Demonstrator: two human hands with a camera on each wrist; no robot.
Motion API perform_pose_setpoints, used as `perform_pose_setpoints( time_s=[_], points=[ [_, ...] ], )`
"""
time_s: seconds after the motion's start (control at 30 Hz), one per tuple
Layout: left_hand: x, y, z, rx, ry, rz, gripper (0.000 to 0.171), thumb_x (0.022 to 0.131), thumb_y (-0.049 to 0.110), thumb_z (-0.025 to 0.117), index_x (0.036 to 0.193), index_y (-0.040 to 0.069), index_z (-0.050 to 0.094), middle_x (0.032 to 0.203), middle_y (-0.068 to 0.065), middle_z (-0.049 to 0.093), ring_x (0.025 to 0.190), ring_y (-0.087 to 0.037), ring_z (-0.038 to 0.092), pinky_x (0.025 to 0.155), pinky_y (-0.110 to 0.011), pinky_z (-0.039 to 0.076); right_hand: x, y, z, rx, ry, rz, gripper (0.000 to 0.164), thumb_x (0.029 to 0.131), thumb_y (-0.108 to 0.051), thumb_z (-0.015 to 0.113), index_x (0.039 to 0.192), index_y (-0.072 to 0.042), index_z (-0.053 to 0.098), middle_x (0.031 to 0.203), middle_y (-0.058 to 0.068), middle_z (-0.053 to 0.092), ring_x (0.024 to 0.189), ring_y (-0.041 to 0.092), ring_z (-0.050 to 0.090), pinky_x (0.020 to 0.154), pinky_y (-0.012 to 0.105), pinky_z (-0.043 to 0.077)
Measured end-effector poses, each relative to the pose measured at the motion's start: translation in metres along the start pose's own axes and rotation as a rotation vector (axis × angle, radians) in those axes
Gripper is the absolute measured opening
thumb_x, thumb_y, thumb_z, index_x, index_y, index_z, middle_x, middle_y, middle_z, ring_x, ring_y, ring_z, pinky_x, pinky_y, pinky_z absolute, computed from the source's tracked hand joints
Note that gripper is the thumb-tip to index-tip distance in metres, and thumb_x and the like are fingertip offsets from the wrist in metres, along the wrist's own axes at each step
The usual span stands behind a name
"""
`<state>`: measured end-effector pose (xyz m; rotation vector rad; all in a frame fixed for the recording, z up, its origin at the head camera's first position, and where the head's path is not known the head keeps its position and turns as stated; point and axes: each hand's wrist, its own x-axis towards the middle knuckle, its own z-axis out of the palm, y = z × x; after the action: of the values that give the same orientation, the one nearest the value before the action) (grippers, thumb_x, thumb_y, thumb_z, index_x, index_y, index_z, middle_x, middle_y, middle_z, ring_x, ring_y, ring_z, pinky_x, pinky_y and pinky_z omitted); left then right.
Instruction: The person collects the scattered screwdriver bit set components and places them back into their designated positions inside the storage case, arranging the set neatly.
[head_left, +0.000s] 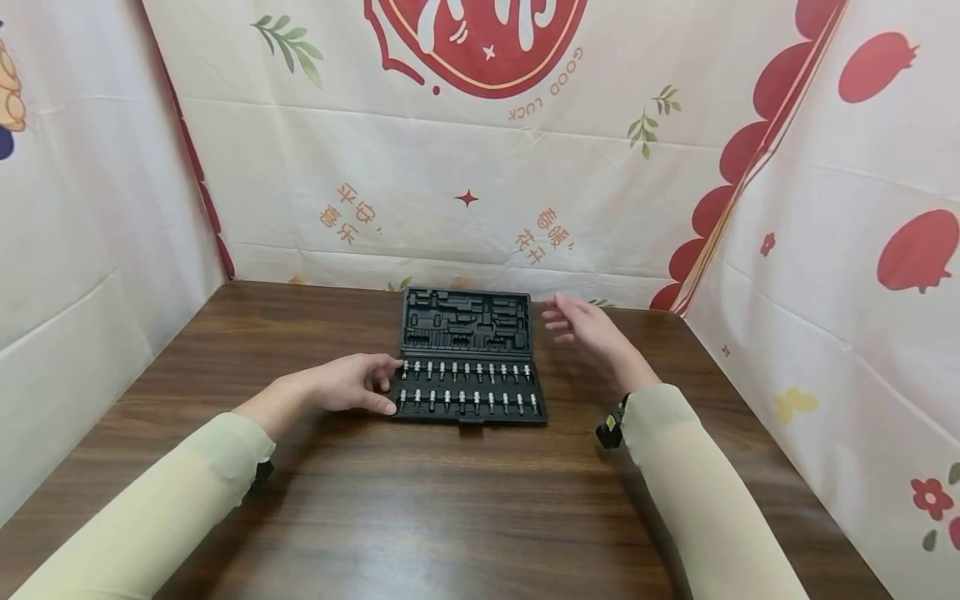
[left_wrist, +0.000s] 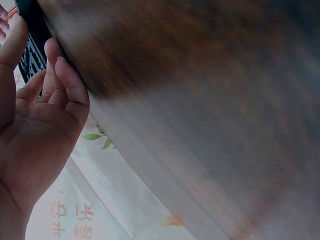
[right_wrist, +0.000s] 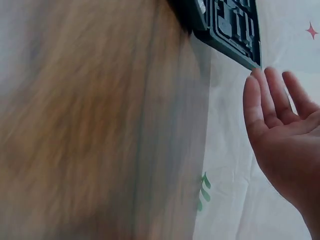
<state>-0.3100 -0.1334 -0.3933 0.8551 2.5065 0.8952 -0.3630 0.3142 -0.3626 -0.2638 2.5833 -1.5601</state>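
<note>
A black plastic socket bit case [head_left: 471, 354] lies unfolded on the table, its lid tipped back at the far side. Two rows of silver bit sockets [head_left: 461, 398] fill its near half. My left hand [head_left: 348, 383] is at the case's left edge, thumb by the near corner and fingertips by the hinge side; its fingers are loosely bent in the left wrist view. Beside the lid's right edge, my right hand [head_left: 588, 329] is raised with relaxed fingers and holds nothing. In the right wrist view its fingertips appear just below the lid's corner [right_wrist: 232, 30].
The brown wooden table [head_left: 420, 508] extends around the case. Behind it hangs a white printed cloth [head_left: 420, 167], with more cloth along the left and right sides. A black wrist device [head_left: 611, 423] shows at the right sleeve.
</note>
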Motion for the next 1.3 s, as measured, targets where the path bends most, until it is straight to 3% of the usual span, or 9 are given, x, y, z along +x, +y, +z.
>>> perform_pose_setpoints(
  time_s=[0.13,0.33,0.57,0.9,1.13,1.3],
  points=[
    [0.0,-0.001,0.001,-0.006,-0.001,0.001,0.083,0.097,0.027,0.087,0.16,-0.007,0.046,0.116,-0.011,0.067,0.095,-0.017,0.065,0.088,-0.035,0.052,0.013,-0.001,0.005,0.149,-0.002,0.043,0.087,0.113,-0.071,0.028,0.17,-0.006,0.038,0.171,0.025,0.044,0.157,0.043,0.045,0.126,0.059,0.041],
    [0.001,-0.002,0.001,-0.006,0.002,-0.012,0.083,0.097,0.029,0.087,0.16,-0.006,0.047,0.116,-0.01,0.068,0.096,-0.017,0.065,0.09,-0.035,0.051,0.028,0.005,0.015,0.263,-0.027,0.057,0.099,0.108,-0.08,0.021,0.175,-0.006,0.023,0.178,0.024,0.031,0.163,0.044,0.035,0.131,0.061,0.032],
    [0.001,-0.004,0.002,-0.007,-0.002,-0.011,0.083,0.097,0.029,0.087,0.161,-0.006,0.046,0.115,-0.01,0.067,0.095,-0.016,0.065,0.09,-0.035,0.052,0.042,0.009,0.029,0.351,-0.061,0.083,0.097,0.111,-0.075,0.015,0.176,-0.003,0.01,0.182,0.024,0.016,0.167,0.048,0.023,0.134,0.062,0.024],
    [0.001,-0.004,0.001,-0.003,0.001,-0.015,0.084,0.097,0.03,0.087,0.161,-0.005,0.046,0.115,-0.008,0.068,0.096,-0.016,0.065,0.092,-0.037,0.051,0.044,0.007,0.034,0.492,-0.058,0.119,0.099,0.108,-0.08,0.012,0.178,-0.011,0.01,0.184,0.02,0.014,0.168,0.045,0.021,0.136,0.059,0.018],
    [0.002,-0.004,0.0,0.015,-0.004,-0.021,0.083,0.098,0.03,0.086,0.162,-0.005,0.046,0.115,-0.007,0.068,0.095,-0.016,0.064,0.092,-0.037,0.051,0.041,0.007,0.027,0.632,-0.112,0.09,0.1,0.106,-0.082,0.007,0.178,-0.013,0.011,0.184,0.019,0.011,0.17,0.044,0.015,0.137,0.058,0.012],
    [0.003,-0.005,-0.001,0.019,-0.006,-0.019,0.084,0.098,0.03,0.086,0.162,-0.005,0.046,0.114,-0.007,0.068,0.094,-0.015,0.064,0.091,-0.036,0.051,0.035,0.003,0.023,0.666,-0.123,0.08,0.101,0.104,-0.084,0.008,0.178,-0.015,0.013,0.185,0.018,0.008,0.171,0.042,0.01,0.138,0.057,0.008]
  ],
)
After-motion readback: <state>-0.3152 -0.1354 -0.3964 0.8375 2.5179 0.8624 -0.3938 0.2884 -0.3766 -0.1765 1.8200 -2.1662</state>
